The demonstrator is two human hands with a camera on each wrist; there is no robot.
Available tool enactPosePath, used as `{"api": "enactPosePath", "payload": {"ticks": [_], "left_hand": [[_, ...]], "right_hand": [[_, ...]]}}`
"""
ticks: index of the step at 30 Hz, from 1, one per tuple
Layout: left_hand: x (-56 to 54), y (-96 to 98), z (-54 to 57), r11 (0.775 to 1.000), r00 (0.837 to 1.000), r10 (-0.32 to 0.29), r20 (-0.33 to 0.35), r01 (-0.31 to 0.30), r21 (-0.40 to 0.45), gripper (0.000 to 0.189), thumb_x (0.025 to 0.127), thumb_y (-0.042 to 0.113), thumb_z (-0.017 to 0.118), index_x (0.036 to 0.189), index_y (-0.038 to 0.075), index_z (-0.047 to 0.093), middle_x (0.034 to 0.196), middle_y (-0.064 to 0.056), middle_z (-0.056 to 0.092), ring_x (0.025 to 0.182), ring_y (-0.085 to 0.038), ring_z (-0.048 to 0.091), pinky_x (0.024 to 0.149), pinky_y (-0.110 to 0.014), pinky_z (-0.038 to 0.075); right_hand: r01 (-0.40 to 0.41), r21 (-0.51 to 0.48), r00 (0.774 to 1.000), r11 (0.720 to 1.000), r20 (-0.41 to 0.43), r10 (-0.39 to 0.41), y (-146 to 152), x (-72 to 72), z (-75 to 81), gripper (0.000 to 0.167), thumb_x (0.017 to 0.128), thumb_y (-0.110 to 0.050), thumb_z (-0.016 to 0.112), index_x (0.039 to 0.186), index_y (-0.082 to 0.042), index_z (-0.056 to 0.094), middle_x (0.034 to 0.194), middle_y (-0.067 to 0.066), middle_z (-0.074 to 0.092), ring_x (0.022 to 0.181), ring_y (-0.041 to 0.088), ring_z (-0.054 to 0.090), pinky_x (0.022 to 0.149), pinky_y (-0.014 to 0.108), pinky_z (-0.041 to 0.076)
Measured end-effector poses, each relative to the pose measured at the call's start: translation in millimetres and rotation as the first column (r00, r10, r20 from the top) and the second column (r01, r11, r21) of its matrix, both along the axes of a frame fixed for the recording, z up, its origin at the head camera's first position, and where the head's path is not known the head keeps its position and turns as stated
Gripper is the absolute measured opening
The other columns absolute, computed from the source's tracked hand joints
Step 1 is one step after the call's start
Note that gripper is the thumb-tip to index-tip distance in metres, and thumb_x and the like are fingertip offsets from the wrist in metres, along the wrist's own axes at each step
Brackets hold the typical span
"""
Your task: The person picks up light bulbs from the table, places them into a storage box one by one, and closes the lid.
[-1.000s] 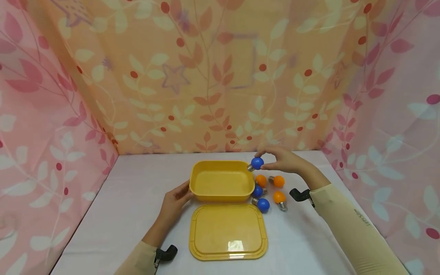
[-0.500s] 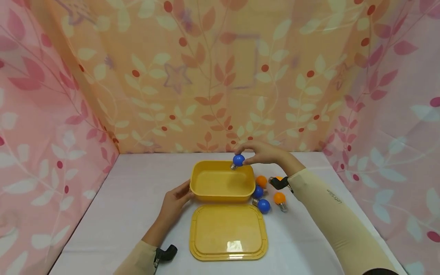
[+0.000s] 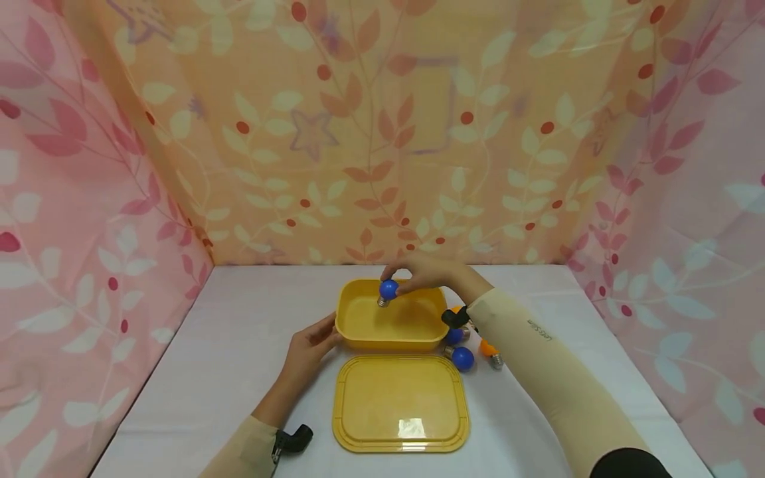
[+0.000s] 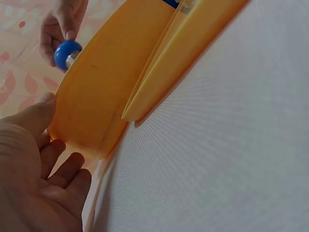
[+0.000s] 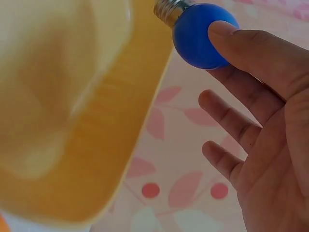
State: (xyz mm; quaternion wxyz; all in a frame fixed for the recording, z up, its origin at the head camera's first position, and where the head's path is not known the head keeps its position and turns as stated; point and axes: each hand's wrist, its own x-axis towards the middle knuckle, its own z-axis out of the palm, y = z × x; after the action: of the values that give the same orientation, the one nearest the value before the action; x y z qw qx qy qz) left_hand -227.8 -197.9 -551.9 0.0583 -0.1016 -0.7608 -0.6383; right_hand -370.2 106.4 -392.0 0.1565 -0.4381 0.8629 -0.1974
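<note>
In the head view, my right hand pinches a blue light bulb by its globe, metal base pointing down. It is above the inside of an uncovered yellow plastic box. Thumb and finger hold the blue globe in the right wrist view, while the other fingers stay off it. My left hand holds the box's left end. In the left wrist view, its thumb and bent fingers lie along the end of the yellow box. The right arm hides some loose bulbs.
A yellow lid lies flat in front of the box. Right of the box lie blue bulbs and orange bulbs on the white cloth. Patterned curtains surround the back and sides.
My right hand has carried the blue bulb leftward from beyond the box's right edge to above its inside. My left hand stays at the box's left end.
</note>
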Motion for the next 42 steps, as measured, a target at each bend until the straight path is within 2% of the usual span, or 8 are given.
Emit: {"api": "enactPosePath", "payload": {"ticks": [6,14,17,23,30,35,39,42], "left_hand": [[0.3,3.5,-0.7,1.0,1.0,0.002,0.014,-0.002,-0.02,0.055,0.094,0.024,0.077,0.145,0.018,0.06,0.147,-0.002,0.06,0.135,-0.021,0.057,0.1,-0.018,0.051],[-3.5,1.4,2.9,1.0,1.0,0.003,0.016,-0.003,0.0,0.056,0.093,0.017,0.077,0.145,0.013,0.059,0.146,-0.009,0.06,0.135,-0.028,0.057,0.097,-0.014,0.051],[-3.9,1.3,3.6,1.0,1.0,-0.009,0.024,0.009,-0.004,0.056,0.095,0.014,0.075,0.148,0.012,0.056,0.149,-0.01,0.057,0.137,-0.03,0.055,0.099,-0.014,0.05],[-0.9,1.4,5.5,1.0,0.999,-0.005,0.045,0.004,0.018,0.055,0.094,0.015,0.076,0.146,0.012,0.058,0.148,-0.008,0.059,0.137,-0.028,0.055,0.097,-0.015,0.052],[-2.1,0.9,2.5,0.998,1.0,-0.023,0.014,0.022,0.056,0.053,0.093,0.019,0.078,0.143,0.014,0.061,0.144,-0.006,0.062,0.133,-0.027,0.059,0.096,-0.017,0.054],[-3.7,0.8,1.9,0.999,1.0,-0.015,-0.003,0.016,0.04,0.053,0.092,0.022,0.079,0.143,0.017,0.062,0.142,-0.004,0.063,0.132,-0.025,0.06,0.097,-0.017,0.053],[-1.7,1.8,3.5,1.0,1.0,0.008,0.026,-0.008,0.019,0.053,0.092,0.022,0.079,0.142,0.017,0.063,0.141,-0.004,0.064,0.133,-0.023,0.059,0.097,-0.015,0.052],[-0.2,1.5,4.9,1.0,0.999,0.013,0.034,-0.013,0.005,0.053,0.092,0.024,0.079,0.142,0.018,0.063,0.142,-0.003,0.064,0.133,-0.022,0.059,0.098,-0.015,0.051]], "right_hand": [[-0.075,0.02,0.997,0.997,0.035,0.075,-21,-2.1,-10.9,0.038,0.093,-0.022,0.078,0.129,-0.022,0.07,0.13,-0.008,0.068,0.13,0.021,0.057,0.116,0.042,0.043],[-0.148,-0.003,0.971,0.989,0.187,0.146,-48,-4.5,-29.1,0.037,0.09,-0.015,0.079,0.126,-0.016,0.072,0.121,-0.005,0.069,0.12,0.027,0.06,0.11,0.05,0.048],[-0.162,0.012,0.964,0.987,0.218,0.156,-56,-4.5,-37.1,0.036,0.089,-0.011,0.079,0.124,-0.015,0.073,0.118,-0.006,0.07,0.118,0.029,0.06,0.108,0.049,0.049],[-0.17,0.061,0.962,0.984,0.228,0.152,-67,0.5,-46.5,0.036,0.09,-0.009,0.076,0.124,-0.017,0.073,0.117,-0.006,0.069,0.118,0.031,0.058,0.101,0.037,0.051],[-0.178,0.055,0.957,0.982,0.242,0.16,-81,4.3,-56.2,0.036,0.09,-0.007,0.074,0.125,-0.018,0.072,0.118,-0.008,0.068,0.12,0.026,0.057,0.108,0.04,0.048],[-0.146,0.057,0.958,0.988,0.258,0.126,-87,8.7,-57.8,0.038,0.091,-0.005,0.073,0.127,-0.016,0.072,0.119,-0.005,0.068,0.112,0.021,0.06,0.1,0.029,0.051],[-0.143,0.066,0.969,0.988,0.213,0.126,-89,10.7,-56.9,0.037,0.093,-0.006,0.072,0.128,-0.015,0.071,0.126,-0.002,0.068,0.12,0.023,0.06,0.107,0.032,0.048],[-0.144,0.08,0.984,0.986,0.119,0.134,-86,12.5,-49.5,0.037,0.094,-0.013,0.073,0.13,-0.017,0.07,0.131,-0.002,0.067,0.129,0.024,0.057,0.113,0.037,0.044]]}}
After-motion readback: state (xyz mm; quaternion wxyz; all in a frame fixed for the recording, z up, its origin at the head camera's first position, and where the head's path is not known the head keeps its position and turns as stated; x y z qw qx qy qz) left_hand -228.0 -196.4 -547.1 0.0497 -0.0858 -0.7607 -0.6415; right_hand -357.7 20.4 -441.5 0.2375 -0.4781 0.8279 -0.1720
